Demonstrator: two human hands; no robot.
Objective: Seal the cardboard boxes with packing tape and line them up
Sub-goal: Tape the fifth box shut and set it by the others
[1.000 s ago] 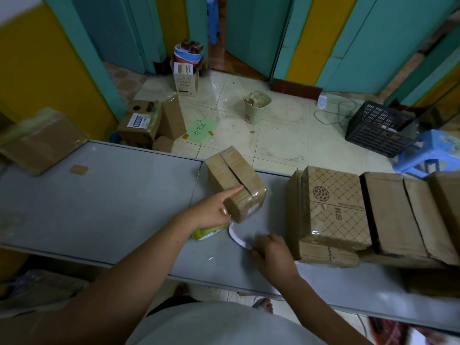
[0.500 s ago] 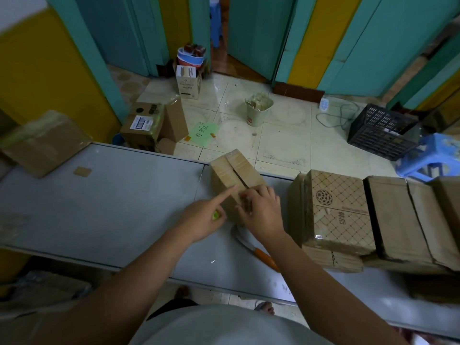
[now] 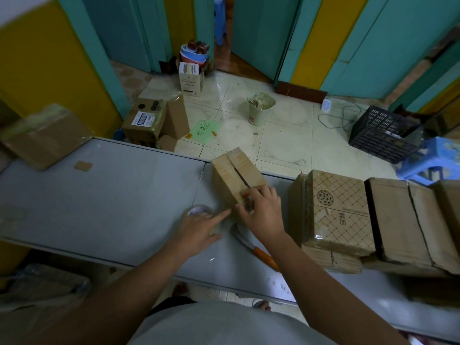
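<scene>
While box (image 3: pixel 236 175) was pinched at end under curled fingers of right hand (image 3: pixel 263 215), it was judged light, stiff; left hand (image 3: pixel 199 230) grasp could not be told.

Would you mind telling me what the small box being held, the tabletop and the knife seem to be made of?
The small box looks like brown cardboard, matte, with a flap seam along its top. The tabletop is grey and smooth with a faint sheen and a seam between panels, perhaps painted metal or laminate. The knife has a pale blade, likely metal, and an orange handle, probably plastic.
</scene>
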